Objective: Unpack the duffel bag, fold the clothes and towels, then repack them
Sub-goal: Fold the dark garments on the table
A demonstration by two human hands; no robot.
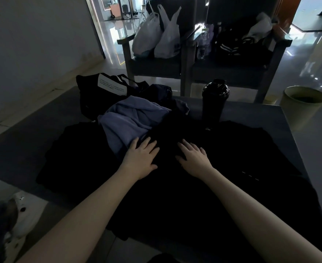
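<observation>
Unpacking looks done; folding barely begun. Your left hand (141, 158) and right hand (193, 158) lie flat, gripping nothing, on the garment (175, 198). Towel (129, 118) at eleven o'clock looks unfolded; bag (88, 88) awaits repacking.

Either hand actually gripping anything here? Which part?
Nothing held. The left hand and right hand lie flat, fingers straight, on the black garment.
</observation>
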